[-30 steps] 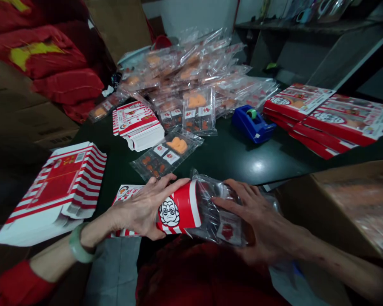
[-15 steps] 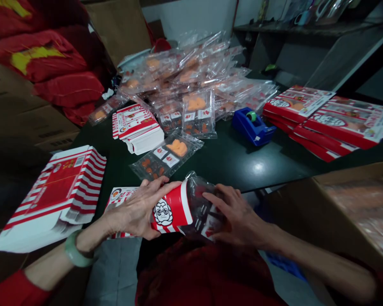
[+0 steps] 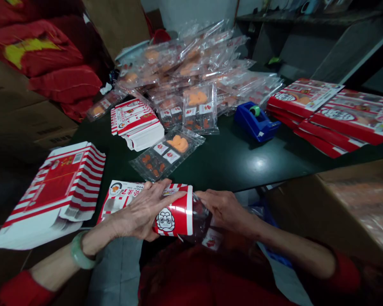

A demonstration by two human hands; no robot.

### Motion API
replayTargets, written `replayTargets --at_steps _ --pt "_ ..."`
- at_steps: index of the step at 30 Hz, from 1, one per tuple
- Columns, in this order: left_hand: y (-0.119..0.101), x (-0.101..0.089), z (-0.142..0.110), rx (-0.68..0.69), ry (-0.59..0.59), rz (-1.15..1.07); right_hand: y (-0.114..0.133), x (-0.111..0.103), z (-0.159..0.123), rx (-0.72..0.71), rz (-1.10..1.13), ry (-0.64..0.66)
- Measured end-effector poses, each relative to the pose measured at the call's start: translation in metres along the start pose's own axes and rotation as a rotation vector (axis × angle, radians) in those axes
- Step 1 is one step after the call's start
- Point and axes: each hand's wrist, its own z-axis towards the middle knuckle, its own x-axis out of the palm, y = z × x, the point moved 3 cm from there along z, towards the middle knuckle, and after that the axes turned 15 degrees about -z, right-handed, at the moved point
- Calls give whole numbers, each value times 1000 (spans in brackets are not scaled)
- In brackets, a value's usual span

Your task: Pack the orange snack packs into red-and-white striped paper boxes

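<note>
Head view: left hand [image 3: 140,209] clamped on red-striped paper box [image 3: 175,216], right hand [image 3: 225,208] on clear plastic pack [image 3: 200,216] jutting from its end.

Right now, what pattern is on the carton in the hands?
The carton is red with white stripes, plus a portrait logo; head view.

Between our left hand [image 3: 140,208] and right hand [image 3: 225,208] sits a glossy red-and-white paperboard carton [image 3: 174,211]; beyond the hands, shiny clear plastic packets [image 3: 199,108] lie on a smooth dark tabletop [image 3: 230,170].
</note>
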Motion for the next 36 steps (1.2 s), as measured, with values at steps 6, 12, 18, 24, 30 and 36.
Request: replayTargets --at_steps 6,12,18,24,30,36 --pt "1 5 -5 37 9 13 6 5 11 210 169 -90" --pt "-12 -3 -2 -2 16 -43 7 -24 50 171 219 70" --pt "-25 3 -7 0 -189 75 -12 -29 45 204 441 93" --pt "-25 17 -11 51 -164 172 -4 -7 27 116 498 291" --pt "-14 32 -14 87 -149 168 -1 9 33 224 692 442" --pt "-10 30 -15 94 -166 140 -8 12 57 396 922 410"
